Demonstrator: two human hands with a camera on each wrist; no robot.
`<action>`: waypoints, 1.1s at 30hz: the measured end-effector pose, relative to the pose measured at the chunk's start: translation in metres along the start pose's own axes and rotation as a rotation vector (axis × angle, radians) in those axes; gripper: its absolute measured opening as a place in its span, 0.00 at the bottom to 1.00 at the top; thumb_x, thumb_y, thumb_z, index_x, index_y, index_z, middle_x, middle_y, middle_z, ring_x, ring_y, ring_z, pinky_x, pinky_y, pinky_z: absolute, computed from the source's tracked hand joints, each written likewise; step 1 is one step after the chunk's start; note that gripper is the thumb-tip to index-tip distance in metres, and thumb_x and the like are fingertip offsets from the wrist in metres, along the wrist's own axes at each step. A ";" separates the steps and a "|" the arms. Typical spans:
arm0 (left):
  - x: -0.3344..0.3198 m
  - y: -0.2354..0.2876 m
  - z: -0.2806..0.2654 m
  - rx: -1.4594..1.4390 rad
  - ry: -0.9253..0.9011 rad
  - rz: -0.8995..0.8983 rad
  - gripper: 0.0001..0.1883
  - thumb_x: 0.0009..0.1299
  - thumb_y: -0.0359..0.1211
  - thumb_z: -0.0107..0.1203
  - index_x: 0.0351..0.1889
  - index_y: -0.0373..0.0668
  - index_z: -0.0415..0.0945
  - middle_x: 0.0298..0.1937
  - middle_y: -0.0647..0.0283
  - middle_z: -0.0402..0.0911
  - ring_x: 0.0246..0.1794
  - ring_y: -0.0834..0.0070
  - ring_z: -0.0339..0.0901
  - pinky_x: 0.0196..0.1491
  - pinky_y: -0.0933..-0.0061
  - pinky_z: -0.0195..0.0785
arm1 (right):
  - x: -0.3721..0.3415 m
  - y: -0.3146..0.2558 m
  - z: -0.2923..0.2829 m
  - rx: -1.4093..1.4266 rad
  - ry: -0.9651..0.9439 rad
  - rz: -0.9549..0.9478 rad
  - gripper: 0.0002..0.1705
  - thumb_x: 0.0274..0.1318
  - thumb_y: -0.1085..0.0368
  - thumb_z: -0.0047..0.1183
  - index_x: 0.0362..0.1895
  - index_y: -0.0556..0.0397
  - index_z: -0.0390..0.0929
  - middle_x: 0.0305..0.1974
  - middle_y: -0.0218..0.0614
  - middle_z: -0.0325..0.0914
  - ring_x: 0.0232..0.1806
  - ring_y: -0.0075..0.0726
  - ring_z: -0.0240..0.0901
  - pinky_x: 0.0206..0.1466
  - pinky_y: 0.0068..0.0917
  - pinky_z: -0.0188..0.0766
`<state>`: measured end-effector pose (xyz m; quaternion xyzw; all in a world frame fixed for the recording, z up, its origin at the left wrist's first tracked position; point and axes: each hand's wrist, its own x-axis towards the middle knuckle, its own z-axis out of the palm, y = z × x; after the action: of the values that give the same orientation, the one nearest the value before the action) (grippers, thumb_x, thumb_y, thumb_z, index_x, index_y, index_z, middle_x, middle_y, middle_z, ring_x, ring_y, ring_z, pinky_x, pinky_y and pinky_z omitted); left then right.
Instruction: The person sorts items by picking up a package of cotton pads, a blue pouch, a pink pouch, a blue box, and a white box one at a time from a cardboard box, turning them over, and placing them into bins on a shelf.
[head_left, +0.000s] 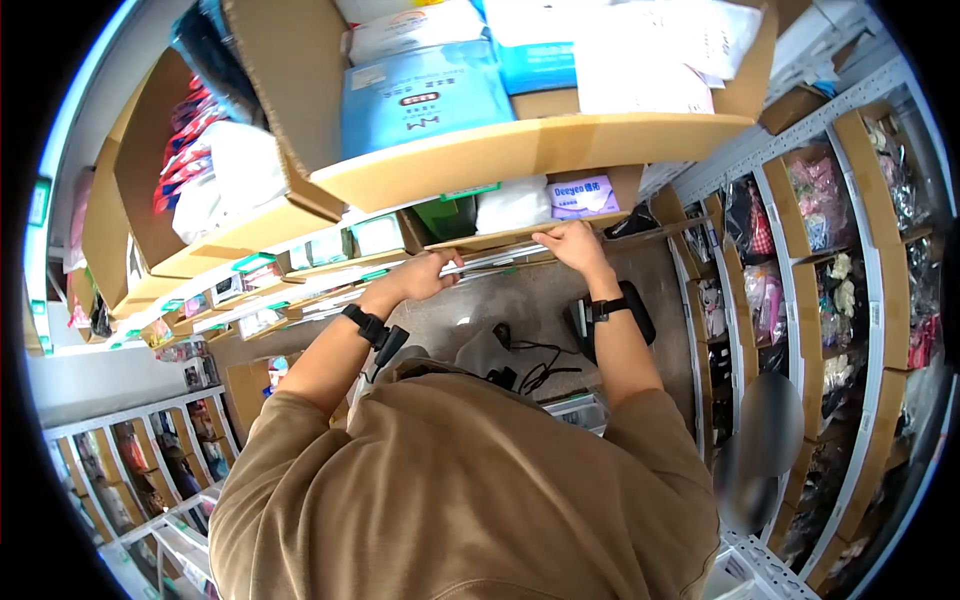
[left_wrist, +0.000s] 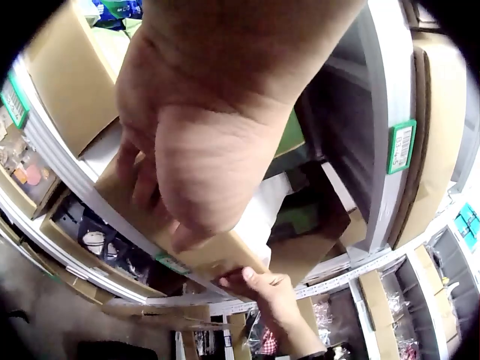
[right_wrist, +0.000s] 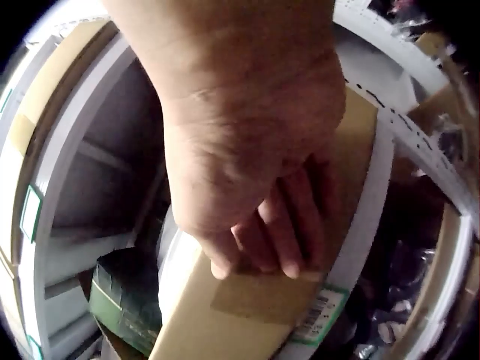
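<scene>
A cardboard box (head_left: pixel 520 232) sits on a shelf below a larger carton, holding white packages (head_left: pixel 512 205) and a purple box (head_left: pixel 583 197). My left hand (head_left: pixel 425 276) grips its front panel left of centre; in the left wrist view the fingers of the left hand (left_wrist: pixel 199 161) bend over the cardboard panel (left_wrist: pixel 229 255). Nearer the box's right end, my right hand (head_left: pixel 575 246) pinches the same panel. The right wrist view shows the right hand (right_wrist: pixel 251 165) with its fingers against the cardboard beside brown tape (right_wrist: pixel 259 298).
Above is a large open carton (head_left: pixel 540 143) with blue and white packs. A green box (right_wrist: pixel 127 300) lies behind the gripped panel. Shelving with bagged goods (head_left: pixel 822 200) stands at the right, more shelves (head_left: pixel 150 455) at the lower left. Black cables (head_left: pixel 545 365) are below the hands.
</scene>
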<state>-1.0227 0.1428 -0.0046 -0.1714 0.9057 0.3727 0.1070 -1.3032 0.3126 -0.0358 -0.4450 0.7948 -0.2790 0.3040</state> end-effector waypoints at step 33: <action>-0.643 -0.311 0.096 -0.910 1.206 -0.785 0.12 0.69 0.35 0.58 0.46 0.38 0.76 0.40 0.62 0.82 0.41 0.74 0.78 0.47 0.72 0.70 | -0.112 -0.621 0.540 -0.084 -1.469 -0.928 0.12 0.61 0.63 0.58 0.43 0.57 0.76 0.33 0.36 0.82 0.38 0.30 0.79 0.45 0.30 0.75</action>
<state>-0.3046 0.1536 -0.0635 -0.6686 0.4445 0.4813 -0.3518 -0.5278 0.0390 0.0776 -0.8022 0.1453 0.0125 0.5789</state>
